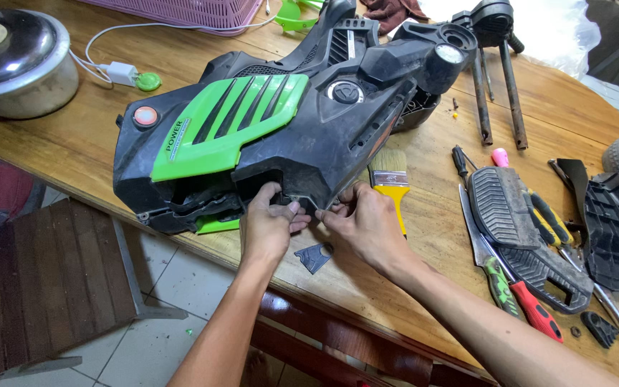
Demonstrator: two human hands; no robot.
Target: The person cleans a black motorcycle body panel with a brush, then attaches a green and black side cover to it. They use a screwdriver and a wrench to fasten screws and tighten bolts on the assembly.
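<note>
So here's where I'm at with the big black plastic machine housing with the green vented side panel [252, 129], lying on its side across the middle of the wooden table [73, 154]. Both my hands are at its lower edge, near the centre of the frame. My left hand [266, 226] has its fingers curled up into the opening in the bottom of the shell, closed on the black rim there. My right hand [363, 222] is pinched on the same edge just beside it, thumb and fingertips tight on a small bit of plastic; I can't tell if that's a clip or just the lip of the casing.

Progress-wise I'd say it's well into teardown, not near done. Several parts are already off and spread over the right side of the frame: a ribbed black plastic cover piece [510, 222], another dark ribbed panel [617, 222] at the far right, two rusty metal rods [499, 93] at the upper right. Tools are out too: a yellow-handled paintbrush [392, 186] touching the housing just above my right hand, and a red-handled screwdriver [535, 308] lower right. A small dark flat plastic fragment [314, 256] lies on the table just below my hands. The main shell looks to be in one piece, green panel attached, so splitting it is what's left
</note>
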